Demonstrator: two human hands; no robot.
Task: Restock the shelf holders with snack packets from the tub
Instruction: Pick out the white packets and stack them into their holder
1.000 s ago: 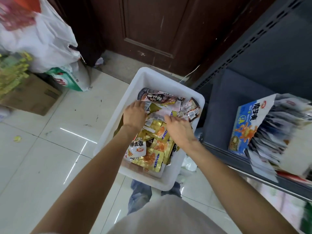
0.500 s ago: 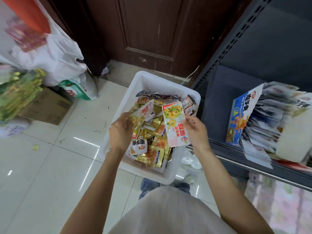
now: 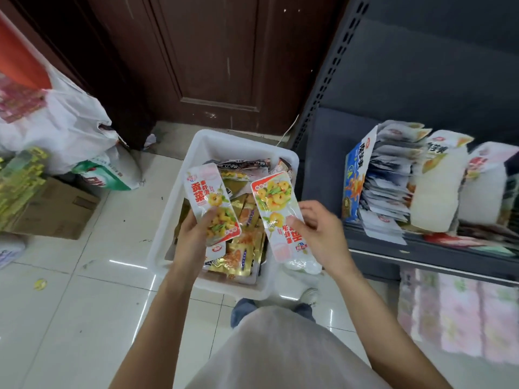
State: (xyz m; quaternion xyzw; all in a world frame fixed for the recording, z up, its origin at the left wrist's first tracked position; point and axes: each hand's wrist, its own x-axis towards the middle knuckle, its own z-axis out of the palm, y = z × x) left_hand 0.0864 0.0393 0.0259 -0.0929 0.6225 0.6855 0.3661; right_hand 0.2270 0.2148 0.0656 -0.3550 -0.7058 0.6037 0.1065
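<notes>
A white plastic tub (image 3: pixel 174 209) stands on the floor in front of me, holding a heap of gold and dark snack packets (image 3: pixel 241 248). My left hand (image 3: pixel 193 242) holds one white-and-red snack packet (image 3: pixel 209 197) upright above the tub. My right hand (image 3: pixel 317 237) holds a second matching packet (image 3: pixel 276 209), turned upside down, over the tub's right side. To the right, on a dark shelf (image 3: pixel 421 248), a blue cardboard holder (image 3: pixel 355 178) is packed with several packets.
White holders (image 3: pixel 438 186) with packets stand further right on the shelf. A brown door (image 3: pixel 213 51) is behind the tub. White plastic bags (image 3: pixel 64 119) and a cardboard box (image 3: pixel 61 211) sit on the tiled floor at left. My feet are just behind the tub.
Both hands were digging in the tub a second ago; each has since lifted out one white-and-red packet, and they now hold the two packets higher, side by side above it.
</notes>
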